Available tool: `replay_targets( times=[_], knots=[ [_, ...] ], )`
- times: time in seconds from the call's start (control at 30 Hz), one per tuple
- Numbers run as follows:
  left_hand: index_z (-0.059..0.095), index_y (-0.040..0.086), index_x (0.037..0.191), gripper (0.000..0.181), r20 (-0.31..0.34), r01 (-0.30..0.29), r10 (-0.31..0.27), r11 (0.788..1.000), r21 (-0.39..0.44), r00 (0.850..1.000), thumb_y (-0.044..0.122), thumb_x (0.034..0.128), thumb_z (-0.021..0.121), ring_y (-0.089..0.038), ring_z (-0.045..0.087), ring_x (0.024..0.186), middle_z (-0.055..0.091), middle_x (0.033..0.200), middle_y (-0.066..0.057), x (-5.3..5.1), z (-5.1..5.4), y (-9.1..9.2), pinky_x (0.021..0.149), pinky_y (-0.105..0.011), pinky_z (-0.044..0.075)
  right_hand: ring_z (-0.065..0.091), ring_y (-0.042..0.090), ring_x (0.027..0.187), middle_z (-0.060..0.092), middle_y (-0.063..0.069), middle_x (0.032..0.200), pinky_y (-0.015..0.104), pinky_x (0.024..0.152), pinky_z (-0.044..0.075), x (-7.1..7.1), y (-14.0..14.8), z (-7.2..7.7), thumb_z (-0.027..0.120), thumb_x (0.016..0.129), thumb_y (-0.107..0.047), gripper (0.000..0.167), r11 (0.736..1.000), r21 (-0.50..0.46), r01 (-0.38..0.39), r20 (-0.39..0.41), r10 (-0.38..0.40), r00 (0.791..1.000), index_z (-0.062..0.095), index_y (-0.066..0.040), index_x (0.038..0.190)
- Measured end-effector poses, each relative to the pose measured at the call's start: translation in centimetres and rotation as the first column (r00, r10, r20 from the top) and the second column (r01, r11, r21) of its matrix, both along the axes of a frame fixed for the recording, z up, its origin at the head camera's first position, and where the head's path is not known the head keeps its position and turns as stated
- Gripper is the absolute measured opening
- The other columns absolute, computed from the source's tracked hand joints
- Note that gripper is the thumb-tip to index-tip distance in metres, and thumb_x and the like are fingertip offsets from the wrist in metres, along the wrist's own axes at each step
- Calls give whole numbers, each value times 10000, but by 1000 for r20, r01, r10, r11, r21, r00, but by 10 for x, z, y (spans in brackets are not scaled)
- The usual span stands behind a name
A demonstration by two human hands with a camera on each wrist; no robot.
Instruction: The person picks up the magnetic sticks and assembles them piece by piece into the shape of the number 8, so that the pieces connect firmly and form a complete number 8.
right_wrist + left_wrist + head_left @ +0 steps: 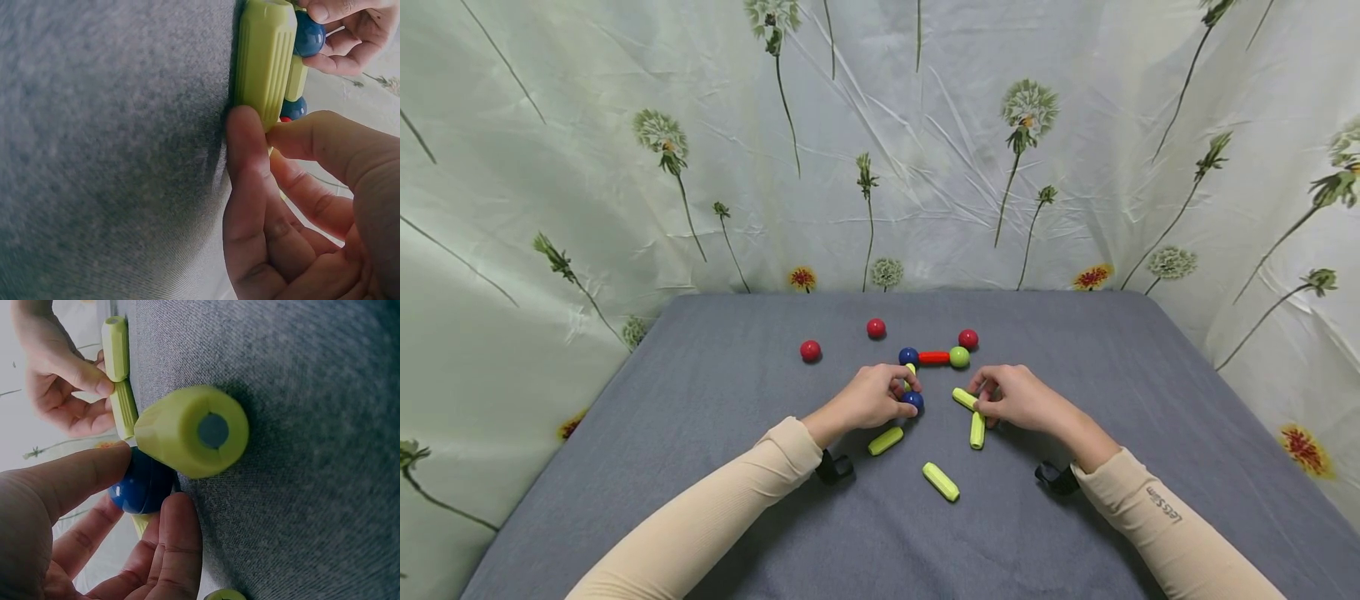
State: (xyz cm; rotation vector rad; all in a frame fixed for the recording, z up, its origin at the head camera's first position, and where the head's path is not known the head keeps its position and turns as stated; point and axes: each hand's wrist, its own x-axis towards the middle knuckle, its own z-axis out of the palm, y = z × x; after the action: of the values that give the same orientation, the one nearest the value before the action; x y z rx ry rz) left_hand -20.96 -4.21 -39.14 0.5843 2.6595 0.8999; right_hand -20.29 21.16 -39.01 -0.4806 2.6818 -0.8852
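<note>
My left hand (874, 397) pinches a glossy blue ball (912, 404) between thumb and fingers. A yellow-green rod (910, 377) runs from it to another blue ball (908, 357), partly covered by the fingers. From there a red rod (934, 357) reaches a green ball (959, 357). My right hand (1019, 398) pinches one end of a ribbed yellow-green rod (265, 62) lying on the cloth. A second yellow-green rod (965, 398) meets it at an angle by the fingertips; whether they join is hidden. Nearest the left wrist camera is a loose yellow-green rod (194, 431) with a grey round end.
Red balls lie farther back: one at the left (810, 351), one in the middle (876, 328), and another (968, 339) just behind the green ball. A loose yellow-green rod (941, 482) lies nearer the front. The grey cloth-covered table (737, 375) ends at a flowered curtain (925, 167).
</note>
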Motion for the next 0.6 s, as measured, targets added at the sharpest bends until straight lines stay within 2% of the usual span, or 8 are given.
replay_targets(
  times=[0.37, 0.6],
  knots=[
    [623, 260, 987, 243, 0, 0, 0, 1000, 0, 1000, 251, 785, 757, -124, 549, 672, 628, 789, 6, -1, 0, 0, 584, -258, 460, 623, 104, 593, 633, 0, 790, 258, 552, 497, 1, -3, -2, 627, 822, -101, 149, 1000, 26, 10, -40, -9, 999, 638, -132, 967],
    [622, 256, 982, 239, -5, 7, -7, 1000, 3, 1000, 246, 785, 757, -122, 543, 649, 623, 772, 1, -1, 0, 0, 579, -261, 458, 530, 87, 692, 620, -52, 815, 256, 612, 424, -1, -5, -5, 707, 781, -159, 180, 990, 140, -9, -165, 32, 986, 657, -196, 950]
  ],
)
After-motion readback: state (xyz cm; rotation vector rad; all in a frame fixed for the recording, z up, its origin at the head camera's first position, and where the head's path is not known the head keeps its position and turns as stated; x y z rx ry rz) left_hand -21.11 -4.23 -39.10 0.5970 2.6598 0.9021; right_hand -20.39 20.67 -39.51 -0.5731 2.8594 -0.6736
